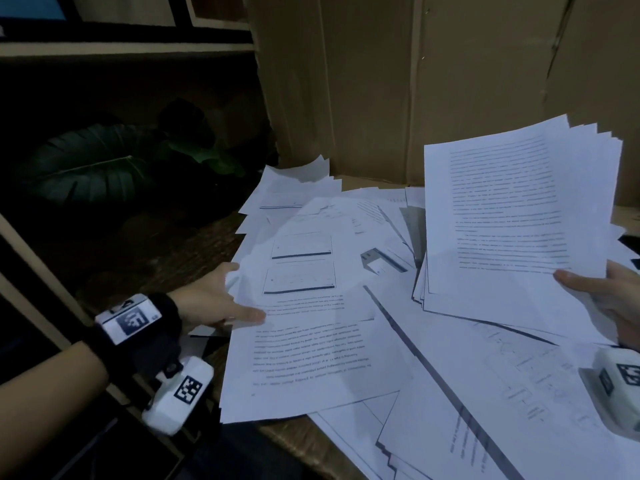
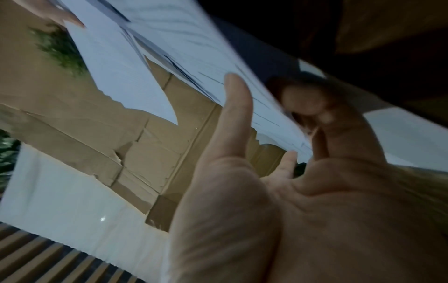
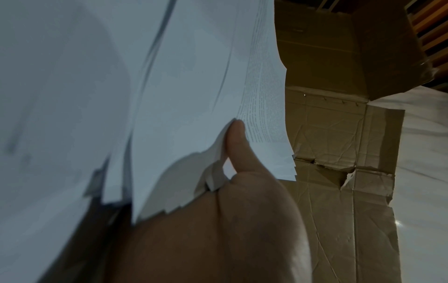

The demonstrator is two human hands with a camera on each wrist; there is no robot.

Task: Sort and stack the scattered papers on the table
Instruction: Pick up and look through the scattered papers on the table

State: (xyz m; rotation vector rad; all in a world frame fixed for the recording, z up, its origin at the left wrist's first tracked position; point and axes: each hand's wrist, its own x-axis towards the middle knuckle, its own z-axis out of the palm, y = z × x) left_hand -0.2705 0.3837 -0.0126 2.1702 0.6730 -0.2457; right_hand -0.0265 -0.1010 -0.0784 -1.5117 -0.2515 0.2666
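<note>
Nearest, scattered papers (image 1: 450, 393) are seen overlapping across the table (image 1: 291, 441). One printed sheet (image 1: 304, 327) is pinched at its left edge by the left hand (image 1: 214, 299), thumb on top and fingers beneath. Farther right, a stack of pages (image 1: 512, 216) is held tilted above the spread, clamped between thumb and fingers of the right hand (image 1: 609, 303). Cardboard (image 1: 415, 81) stands behind.
</note>
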